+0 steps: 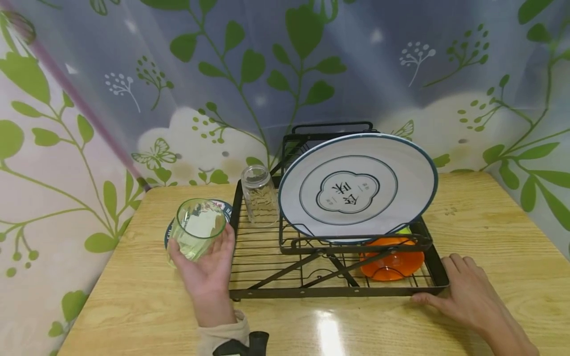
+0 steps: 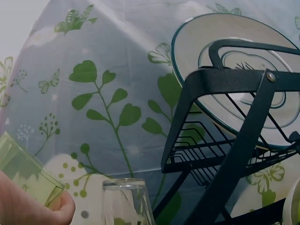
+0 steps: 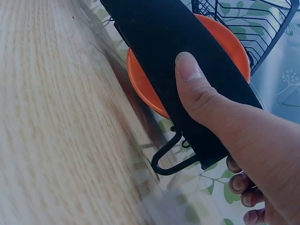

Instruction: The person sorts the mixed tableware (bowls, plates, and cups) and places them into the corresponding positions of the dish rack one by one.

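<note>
My left hand [image 1: 208,264] holds a green-tinted glass [image 1: 190,243] near its base, with the thumb on one side and fingers on the other. In the left wrist view, the same glass [image 2: 29,171] is tilted. Behind it, a dark-rimmed small plate [image 1: 226,208] is partly covered. My right hand [image 1: 469,291] grips the right front corner of a black dish rack [image 1: 338,292]. The right wrist view shows the thumb [image 3: 197,86] lying on the rack's dark side panel and fingers curled beyond it.
On the rack's upper tier leans a large white plate [image 1: 378,212] with a blue rim. Below it sits an orange bowl [image 1: 392,264], with something yellow-green partly hidden behind. A clear glass [image 1: 261,200] stands upside down at the rack's left. A leaf-patterned cloth [image 1: 249,99] hangs behind the table.
</note>
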Tool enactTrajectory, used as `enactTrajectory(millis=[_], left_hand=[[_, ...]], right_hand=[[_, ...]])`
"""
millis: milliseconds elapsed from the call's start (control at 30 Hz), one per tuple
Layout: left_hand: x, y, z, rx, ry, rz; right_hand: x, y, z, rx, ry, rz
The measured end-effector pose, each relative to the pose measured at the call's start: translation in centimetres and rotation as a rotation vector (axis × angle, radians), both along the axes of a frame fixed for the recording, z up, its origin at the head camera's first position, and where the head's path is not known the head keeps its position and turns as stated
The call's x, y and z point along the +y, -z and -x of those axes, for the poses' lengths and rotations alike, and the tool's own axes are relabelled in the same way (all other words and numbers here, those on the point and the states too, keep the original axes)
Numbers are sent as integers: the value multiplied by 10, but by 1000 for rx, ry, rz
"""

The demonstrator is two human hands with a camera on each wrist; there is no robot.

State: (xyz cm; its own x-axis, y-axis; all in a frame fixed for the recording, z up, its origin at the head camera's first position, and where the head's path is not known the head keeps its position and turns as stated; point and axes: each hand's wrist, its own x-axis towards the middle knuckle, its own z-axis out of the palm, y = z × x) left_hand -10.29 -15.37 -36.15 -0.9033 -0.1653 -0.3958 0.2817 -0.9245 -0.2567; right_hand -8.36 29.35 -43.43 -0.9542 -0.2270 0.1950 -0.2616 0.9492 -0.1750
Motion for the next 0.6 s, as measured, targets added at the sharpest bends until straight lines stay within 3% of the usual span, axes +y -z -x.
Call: enactTrajectory(millis=[400,600], left_hand=[[11,3,3,26,15,226],[18,1,3,20,-16,471]], right_hand=[[1,1,-1,-37,10,7],[1,0,0,-31,10,-2]])
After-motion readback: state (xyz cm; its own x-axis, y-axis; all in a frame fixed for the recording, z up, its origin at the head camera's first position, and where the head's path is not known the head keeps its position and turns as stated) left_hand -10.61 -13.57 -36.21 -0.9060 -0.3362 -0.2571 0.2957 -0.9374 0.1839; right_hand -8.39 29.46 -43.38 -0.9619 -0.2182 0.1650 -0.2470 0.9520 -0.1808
